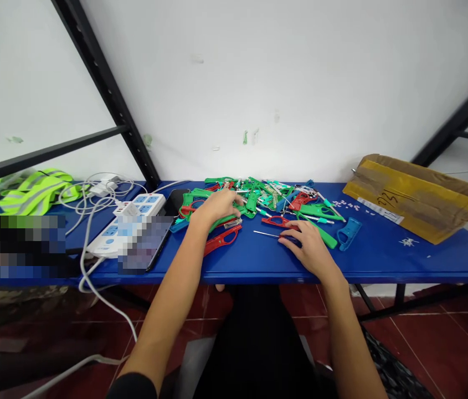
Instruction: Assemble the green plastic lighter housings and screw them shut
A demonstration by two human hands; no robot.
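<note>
My left hand (220, 206) reaches into the near left part of a pile of plastic lighter parts. Its fingers are bent and apart over green pieces (252, 203), with nothing visibly gripped. My right hand (310, 245) rests low over the table, fingers curled round a screwdriver. The screwdriver's thin metal shaft (266, 234) points left, and its handle is mostly hidden under the fingers. Just beyond those fingers lies a red trigger-handled lighter shell (275, 221). Another red shell (222, 240) sits beside my left wrist. A blue shell (349, 234) lies right of my right hand.
On the blue table (383, 257), a taped cardboard box (420, 198) stands at the right, near small white bits (345, 205). Leftward are a white power strip (128, 221) with cables, a phone (146, 244) and yellow reflective vests (38, 191). Black shelf posts (109, 88) rise behind.
</note>
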